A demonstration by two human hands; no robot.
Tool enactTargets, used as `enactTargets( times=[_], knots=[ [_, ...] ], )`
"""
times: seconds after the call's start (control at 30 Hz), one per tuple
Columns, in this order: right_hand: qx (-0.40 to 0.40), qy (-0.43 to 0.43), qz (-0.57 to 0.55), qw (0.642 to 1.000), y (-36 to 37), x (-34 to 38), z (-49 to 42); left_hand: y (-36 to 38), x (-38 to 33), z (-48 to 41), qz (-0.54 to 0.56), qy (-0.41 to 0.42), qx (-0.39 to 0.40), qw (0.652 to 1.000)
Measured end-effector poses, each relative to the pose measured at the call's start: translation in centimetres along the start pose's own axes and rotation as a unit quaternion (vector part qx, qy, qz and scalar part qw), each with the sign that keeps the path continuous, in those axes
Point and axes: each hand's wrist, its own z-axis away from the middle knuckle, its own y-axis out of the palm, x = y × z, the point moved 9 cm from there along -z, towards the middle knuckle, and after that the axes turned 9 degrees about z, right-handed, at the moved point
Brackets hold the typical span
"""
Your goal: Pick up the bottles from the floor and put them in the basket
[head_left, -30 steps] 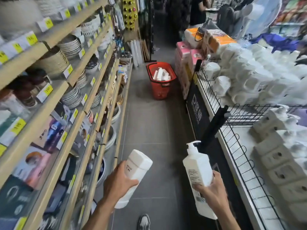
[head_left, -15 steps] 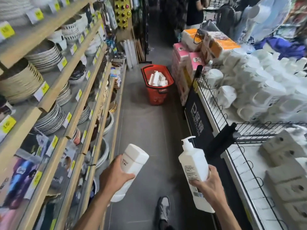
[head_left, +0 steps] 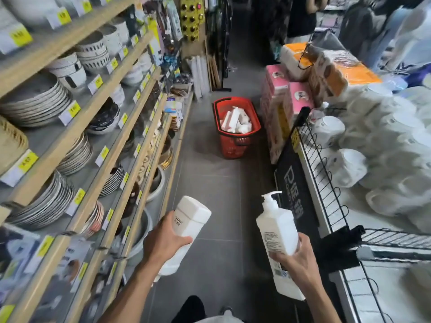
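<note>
- Grip check: my left hand (head_left: 163,241) wraps the flat-capped bottle (head_left: 191,217), and my right hand (head_left: 298,262) clasps the pump bottle (head_left: 275,227), both carried for the drop.
- The red basket (head_left: 233,145) sits at twelve o'clock, well apart; I'd walk closer first.

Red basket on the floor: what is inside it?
Inside the red basket lies a loose pile of white bottles, leaning at mixed angles. The pile hides the basket's bottom, so anything underneath and the exact count cannot be seen.

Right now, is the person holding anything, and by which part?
The left hand grips a white capped bottle round its middle; the right hand grips a white pump bottle round its lower half.
</note>
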Motion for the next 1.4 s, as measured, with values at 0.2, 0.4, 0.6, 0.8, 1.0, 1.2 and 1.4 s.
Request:
enactTargets(
  times=[0.2, 0.4, 0.6, 0.8, 1.0, 1.2, 1.4],
  knots=[
    [0.011, -0.013, 0.008, 1.0, 1.9, 4.1, -7.3, -0.9, -2.2, -7.8, -0.02, 0.011, 0.002, 1.0],
    [0.009, -0.004, 0.015, 1.0, 4.3, 9.1, -12.3, -1.9, -3.9, -16.5, 0.03, 0.045, 0.03, 0.998],
    [-0.011, -0.023, -0.003, 1.0, 5.3, 14.5, -16.9, -4.3, -5.7, -24.8, 0.038, 0.058, 0.028, 0.997],
    [-0.028, -0.022, 0.009, 0.999, 5.9, 17.3, -22.4, -5.9, -8.2, -31.9, 0.028, 0.074, 0.021, 0.997],
    [-0.029, -0.029, 0.001, 0.999, 7.5, 20.1, -30.1, -5.1, -10.6, -38.8, 0.036, 0.052, 0.033, 0.997],
    [-0.026, -0.044, -0.015, 0.999, 8.0, 23.4, -38.4, -4.2, -13.6, -45.6, 0.033, 0.027, 0.041, 0.998],
    [-0.033, -0.052, -0.015, 0.998, 8.0, 26.8, -45.6, -4.5, -16.0, -51.3, 0.075, 0.016, 0.04, 0.996]
  ],
)
